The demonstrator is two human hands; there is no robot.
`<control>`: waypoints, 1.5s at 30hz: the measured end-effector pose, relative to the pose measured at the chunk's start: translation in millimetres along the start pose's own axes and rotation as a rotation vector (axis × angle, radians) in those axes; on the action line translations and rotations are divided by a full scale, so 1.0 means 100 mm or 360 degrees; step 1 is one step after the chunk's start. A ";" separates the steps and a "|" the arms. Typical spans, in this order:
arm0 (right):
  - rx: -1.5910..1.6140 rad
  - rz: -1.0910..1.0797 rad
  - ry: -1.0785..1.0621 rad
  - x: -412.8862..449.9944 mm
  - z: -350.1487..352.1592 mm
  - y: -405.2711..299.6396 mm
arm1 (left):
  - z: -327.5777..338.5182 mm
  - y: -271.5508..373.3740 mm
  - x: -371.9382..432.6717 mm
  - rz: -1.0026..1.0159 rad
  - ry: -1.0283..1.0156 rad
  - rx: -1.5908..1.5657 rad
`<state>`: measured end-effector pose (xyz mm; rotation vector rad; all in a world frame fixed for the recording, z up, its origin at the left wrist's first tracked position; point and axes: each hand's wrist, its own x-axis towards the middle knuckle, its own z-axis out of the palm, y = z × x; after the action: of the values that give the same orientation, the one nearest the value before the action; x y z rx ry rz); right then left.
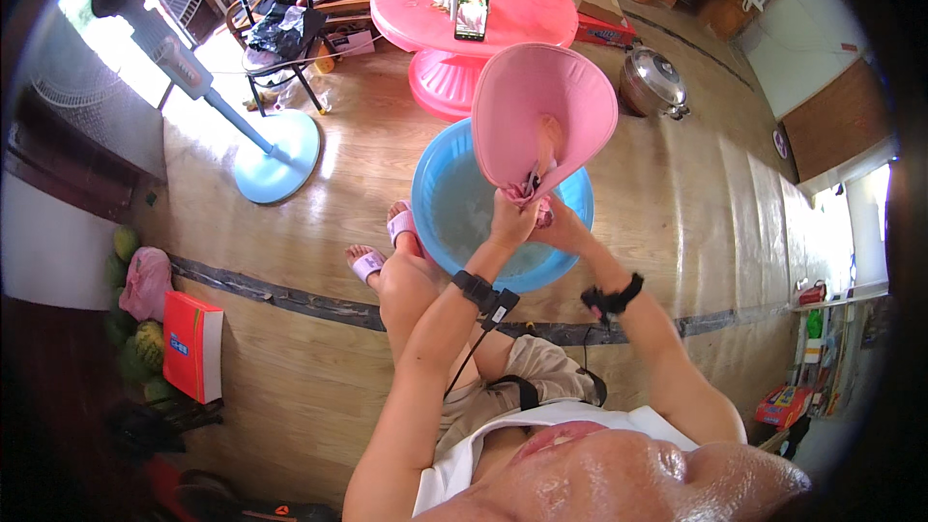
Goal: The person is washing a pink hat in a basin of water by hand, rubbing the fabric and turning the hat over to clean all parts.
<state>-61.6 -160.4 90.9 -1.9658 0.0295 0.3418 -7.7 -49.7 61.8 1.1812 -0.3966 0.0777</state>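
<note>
A pink fabric sun hat [540, 105] with a wide, stiff brim stands tilted up in front of me. My left hand [515, 220] is closed around the bunched cloth at the hat's lower end. Beside it, partly hidden behind the left, my right hand [567, 230] grips the same gathered part. Some patterned pink cloth shows between the two hands. Under them sits a light blue plastic basin [428, 232] holding cloudy water [460, 210]. The hat covers the basin's far right rim, and both hands are above the water.
Beyond the basin stands a round pink plastic table [533, 11] with a phone [473, 11] propped on it. A pedestal fan [275, 159] and a black chair [279, 36] are at left. A lidded metal pot [654, 83] is at right. Watermelons [148, 344] lie by a red box [192, 348].
</note>
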 end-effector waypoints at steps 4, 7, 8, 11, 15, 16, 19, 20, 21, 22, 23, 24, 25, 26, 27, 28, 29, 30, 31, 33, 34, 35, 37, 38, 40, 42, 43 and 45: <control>-0.0421 -0.0460 0.0777 -0.16 0.39 0.03 | 0.01 0.06 -0.03 0.0187 0.0079 0.0321; -0.0393 -0.0539 0.1004 -0.03 0.53 -0.03 | 0.05 0.04 -0.06 -0.0129 0.0034 0.0013; -0.0346 -0.0539 0.1063 0.04 0.52 -0.02 | 0.12 0.04 -0.07 -0.0241 0.0151 -0.0279; -0.0332 -0.0221 0.0948 0.15 0.45 0.04 | 0.08 0.08 -0.04 -0.0343 0.0239 -0.0599; -0.0230 -0.0415 0.0634 0.30 0.28 0.18 | -0.01 -0.02 -0.01 -0.0300 0.0112 -0.0546; -0.0082 -0.0466 0.0432 0.32 0.25 0.13 | -0.04 -0.03 -0.01 -0.0302 0.0119 -0.0550; 0.0215 -0.0183 0.0016 0.33 0.13 -0.09 | -0.11 -0.02 0.03 -0.0306 0.0179 -0.0440; 0.0366 0.0150 -0.0193 0.35 0.11 -0.13 | -0.14 -0.01 0.06 -0.0289 0.0155 -0.0359; 0.0360 0.0159 -0.0185 0.37 0.08 -0.12 | -0.12 0.03 0.10 -0.0282 0.0118 -0.0286; 0.0572 0.0243 -0.0265 0.38 0.06 -0.09 | -0.11 0.08 0.12 -0.0286 0.0117 -0.0297; 0.0785 0.0328 -0.0344 0.39 0.03 -0.07 | -0.08 0.13 0.14 -0.0322 0.0132 -0.0354; 0.0787 0.0330 -0.0352 0.40 0.05 -0.08 | -0.11 0.17 0.15 -0.0354 0.0154 -0.0395; 0.0822 0.0339 -0.0417 0.41 0.05 -0.08 | -0.14 0.19 0.15 -0.0357 0.0160 -0.0391; 0.0858 0.0350 -0.0480 0.42 0.06 -0.08 | -0.17 0.21 0.15 -0.0431 0.0137 -0.0378; 0.0860 0.0351 -0.0482 0.44 0.07 -0.03 | -0.19 0.24 0.16 -0.0503 0.0111 -0.0368; 0.0985 0.0271 -0.0573 0.45 0.08 0.05 | -0.17 0.25 0.16 -0.0507 0.0111 -0.0367; 0.1109 0.0190 -0.0661 0.46 0.07 0.11 | -0.15 0.27 0.17 -0.0463 0.0111 -0.0428; 0.1111 0.0194 -0.0669 0.45 0.08 0.11 | -0.15 0.25 0.17 -0.0415 0.0122 -0.0485; 0.1190 0.0257 -0.0720 0.44 0.10 0.11 | -0.17 0.24 0.16 -0.0417 0.0129 -0.0482; 0.1269 0.0325 -0.0770 0.41 0.10 0.10 | -0.19 0.24 0.16 -0.0422 0.0038 -0.0455; 0.1316 0.0348 -0.0832 0.40 0.09 0.08 | -0.18 0.25 0.15 -0.0425 0.0040 -0.0456; 0.1364 0.0370 -0.0893 0.38 0.09 0.07 | -0.16 0.26 0.15 -0.0412 0.0035 -0.0473; 0.1381 0.0336 -0.0810 0.35 0.13 0.21 | -0.11 0.27 0.15 -0.0391 0.0012 -0.0504; 0.1400 0.0303 -0.0744 0.34 0.13 0.29 | -0.13 0.25 0.15 -0.0442 -0.0050 -0.0469; 0.1345 0.0312 -0.0736 0.30 0.08 0.31 | -0.16 0.27 0.14 -0.0493 -0.0114 -0.0422; 0.1293 0.0319 -0.0730 0.21 0.03 0.24 | -0.18 0.30 0.10 -0.0727 -0.0140 -0.0456; 0.1304 0.0365 -0.0644 0.14 0.05 0.05 | -0.25 0.28 0.08 -0.0716 -0.0121 -0.0435; 0.1319 0.0413 -0.0544 0.04 -0.03 -0.02 | -0.27 0.22 0.01 -0.0479 0.0010 -0.0332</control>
<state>-56.4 -161.6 93.1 -1.0673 0.1775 0.7035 -5.5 -17.2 73.1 1.0223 -0.2123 -0.2164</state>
